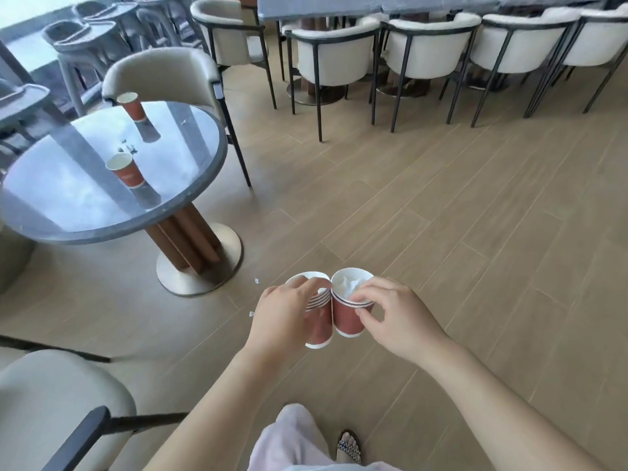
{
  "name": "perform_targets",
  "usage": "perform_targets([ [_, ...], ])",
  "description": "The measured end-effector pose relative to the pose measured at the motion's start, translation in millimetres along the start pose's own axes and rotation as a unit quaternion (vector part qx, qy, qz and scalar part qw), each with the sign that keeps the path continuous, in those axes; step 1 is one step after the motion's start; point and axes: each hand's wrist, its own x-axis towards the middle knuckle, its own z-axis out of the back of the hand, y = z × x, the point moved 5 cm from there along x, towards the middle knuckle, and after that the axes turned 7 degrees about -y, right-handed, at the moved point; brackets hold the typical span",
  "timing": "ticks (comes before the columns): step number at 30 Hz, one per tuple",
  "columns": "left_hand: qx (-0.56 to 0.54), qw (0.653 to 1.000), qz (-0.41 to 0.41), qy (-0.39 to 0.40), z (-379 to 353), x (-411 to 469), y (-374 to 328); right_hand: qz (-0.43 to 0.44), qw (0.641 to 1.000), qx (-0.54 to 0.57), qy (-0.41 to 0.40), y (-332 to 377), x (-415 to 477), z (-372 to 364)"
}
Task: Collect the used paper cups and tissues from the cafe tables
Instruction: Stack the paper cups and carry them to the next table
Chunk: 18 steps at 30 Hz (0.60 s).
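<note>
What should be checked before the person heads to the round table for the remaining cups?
1. Left hand grip on the nested cup stack: ok.
2. Right hand grip on the tissue-filled cup: ok, fingers at its rim.
3. Tissue inside that cup: ok.
4. A hand free to pick up: not ok, both full.
5. Cups left on the round table: not ok, far cup and near cup stand upright.
6. Floor scraps: not ok, uncollected.

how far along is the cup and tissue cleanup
Done: a nested cup stack sits in the left hand. In hand: the right hand holds a tissue-stuffed cup. Left: two cups on the round table, plus scraps on the floor.
</note>
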Motion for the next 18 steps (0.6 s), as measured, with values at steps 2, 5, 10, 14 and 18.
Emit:
perform_targets([
  [2,0.007,1.0,-0.012,0.014,-3,27,11,-0.005,1.0,-0.002,0.003,-3,27,-3],
  [5,0.026,0.999,-0.031,0.026,-4,67,32,-0.008,1.0,-0.003,-0.007,-4,70,-7],
  [10,0.032,0.996,-0.073,0.037,-2,134,62,-0.009,1.0,-0.008,-0.025,0,138,-12],
  [14,0.043,0.995,-0.083,0.036,3,177,82,-0.008,0.999,-0.01,-0.037,-2,183,-20],
  [18,0.053,0.996,-0.07,0.027,12,204,106,0.015,1.0,0.001,-0.02,3,222,-36],
])
